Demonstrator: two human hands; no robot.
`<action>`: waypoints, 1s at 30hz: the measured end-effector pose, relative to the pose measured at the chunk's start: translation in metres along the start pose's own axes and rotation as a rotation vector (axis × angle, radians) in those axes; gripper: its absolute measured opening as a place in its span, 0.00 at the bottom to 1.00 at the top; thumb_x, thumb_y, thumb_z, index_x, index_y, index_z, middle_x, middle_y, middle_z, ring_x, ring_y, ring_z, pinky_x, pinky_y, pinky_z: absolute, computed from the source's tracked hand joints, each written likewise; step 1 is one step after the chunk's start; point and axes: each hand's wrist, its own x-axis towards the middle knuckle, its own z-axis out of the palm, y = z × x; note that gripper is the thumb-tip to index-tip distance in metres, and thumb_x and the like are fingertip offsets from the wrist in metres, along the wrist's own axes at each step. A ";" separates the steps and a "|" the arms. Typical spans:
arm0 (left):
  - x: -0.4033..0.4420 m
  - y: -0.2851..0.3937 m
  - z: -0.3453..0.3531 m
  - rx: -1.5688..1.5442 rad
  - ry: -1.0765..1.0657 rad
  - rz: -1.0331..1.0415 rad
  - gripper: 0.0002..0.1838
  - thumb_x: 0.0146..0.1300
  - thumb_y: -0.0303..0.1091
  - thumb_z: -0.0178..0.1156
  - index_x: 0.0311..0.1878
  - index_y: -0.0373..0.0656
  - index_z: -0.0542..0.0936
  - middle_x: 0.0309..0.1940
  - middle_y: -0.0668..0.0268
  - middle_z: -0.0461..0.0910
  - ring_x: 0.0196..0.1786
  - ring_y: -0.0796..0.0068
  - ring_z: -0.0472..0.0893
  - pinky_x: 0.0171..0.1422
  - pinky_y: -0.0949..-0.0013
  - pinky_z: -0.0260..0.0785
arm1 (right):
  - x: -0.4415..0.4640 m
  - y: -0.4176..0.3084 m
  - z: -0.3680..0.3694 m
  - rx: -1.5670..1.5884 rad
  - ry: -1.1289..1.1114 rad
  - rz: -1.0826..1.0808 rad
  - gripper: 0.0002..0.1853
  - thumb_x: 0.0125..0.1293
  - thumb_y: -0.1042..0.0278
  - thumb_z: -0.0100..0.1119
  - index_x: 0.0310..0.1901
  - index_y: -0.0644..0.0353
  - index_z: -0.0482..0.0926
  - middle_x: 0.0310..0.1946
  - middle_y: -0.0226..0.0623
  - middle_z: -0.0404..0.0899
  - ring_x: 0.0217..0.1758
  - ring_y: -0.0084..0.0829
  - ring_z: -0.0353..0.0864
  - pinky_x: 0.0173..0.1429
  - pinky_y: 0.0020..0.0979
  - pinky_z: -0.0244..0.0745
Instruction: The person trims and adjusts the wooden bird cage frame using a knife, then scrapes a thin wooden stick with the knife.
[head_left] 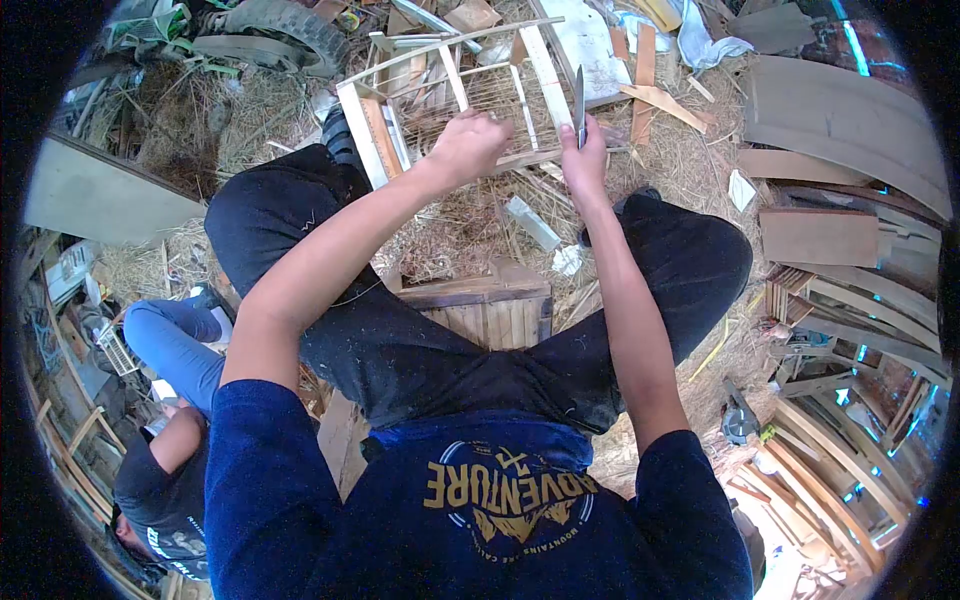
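Observation:
My right hand (586,158) is closed round a knife (580,92), its blade pointing up and away from me. It is held at the near right corner of a light wooden frame (545,85). My left hand (472,146) is curled closed over the frame's near side; what its fingers pinch, if anything, is hidden. Thin strands or wires (492,88) run across the frame between its slats. The frame lies on the straw-covered ground beyond my knees.
Below my hands, between my legs, stands a wooden block or stool (490,305). A clear plastic piece (532,222) lies on the straw. Wood scraps (664,104) are at the right, stacked boards (820,238) farther right. Another person (180,440) sits at the left. An old tire (285,30) is upper left.

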 end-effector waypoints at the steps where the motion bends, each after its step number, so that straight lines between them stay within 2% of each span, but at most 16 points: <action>1: -0.001 0.000 0.000 0.001 0.008 0.018 0.05 0.63 0.32 0.58 0.38 0.43 0.77 0.31 0.55 0.83 0.41 0.50 0.83 0.55 0.51 0.72 | 0.001 0.003 0.001 -0.018 0.016 -0.019 0.18 0.72 0.64 0.58 0.59 0.65 0.74 0.48 0.54 0.82 0.50 0.47 0.82 0.58 0.43 0.72; 5: -0.002 0.000 0.006 0.039 0.055 0.028 0.05 0.62 0.30 0.58 0.39 0.42 0.77 0.32 0.56 0.83 0.43 0.51 0.84 0.57 0.51 0.72 | -0.002 -0.003 0.000 -0.054 0.001 -0.002 0.17 0.73 0.65 0.57 0.58 0.64 0.74 0.49 0.54 0.81 0.53 0.48 0.81 0.58 0.44 0.72; 8: 0.000 0.011 0.002 0.128 0.012 -0.025 0.06 0.60 0.28 0.58 0.40 0.42 0.76 0.35 0.58 0.84 0.46 0.53 0.84 0.60 0.52 0.72 | -0.002 -0.008 0.000 -0.030 -0.013 -0.030 0.18 0.73 0.65 0.57 0.59 0.63 0.73 0.48 0.54 0.81 0.52 0.48 0.82 0.58 0.44 0.73; 11: 0.002 0.011 0.011 0.137 0.080 -0.005 0.15 0.55 0.24 0.59 0.47 0.41 0.76 0.37 0.57 0.85 0.43 0.57 0.86 0.62 0.52 0.71 | 0.000 -0.007 0.003 -0.046 0.000 -0.020 0.18 0.73 0.65 0.57 0.60 0.63 0.72 0.47 0.53 0.82 0.51 0.50 0.82 0.57 0.45 0.73; 17: 0.002 0.014 0.010 0.184 0.059 -0.013 0.17 0.52 0.24 0.61 0.48 0.42 0.76 0.38 0.61 0.84 0.45 0.61 0.86 0.60 0.55 0.71 | 0.001 -0.002 0.005 -0.031 0.028 -0.063 0.18 0.73 0.65 0.57 0.59 0.64 0.73 0.47 0.54 0.82 0.51 0.51 0.82 0.57 0.45 0.73; 20: -0.003 0.012 0.007 0.159 0.114 0.023 0.16 0.55 0.26 0.60 0.48 0.40 0.76 0.39 0.61 0.83 0.47 0.59 0.85 0.59 0.57 0.73 | 0.002 -0.002 0.003 -0.054 0.028 -0.072 0.18 0.72 0.65 0.58 0.59 0.64 0.74 0.46 0.54 0.83 0.51 0.50 0.83 0.56 0.45 0.74; 23: -0.007 0.006 0.015 0.169 0.169 0.041 0.18 0.53 0.26 0.61 0.50 0.40 0.77 0.37 0.61 0.82 0.46 0.59 0.84 0.58 0.58 0.73 | 0.002 0.004 0.003 -0.039 0.018 -0.033 0.18 0.72 0.65 0.58 0.59 0.64 0.74 0.46 0.54 0.83 0.50 0.50 0.83 0.56 0.45 0.74; 30: -0.014 0.005 0.012 0.162 0.163 0.058 0.10 0.53 0.25 0.60 0.40 0.41 0.75 0.35 0.61 0.82 0.45 0.58 0.83 0.58 0.59 0.73 | -0.003 -0.007 0.000 -0.035 -0.003 -0.007 0.18 0.72 0.65 0.58 0.59 0.64 0.75 0.45 0.50 0.83 0.48 0.45 0.83 0.56 0.42 0.74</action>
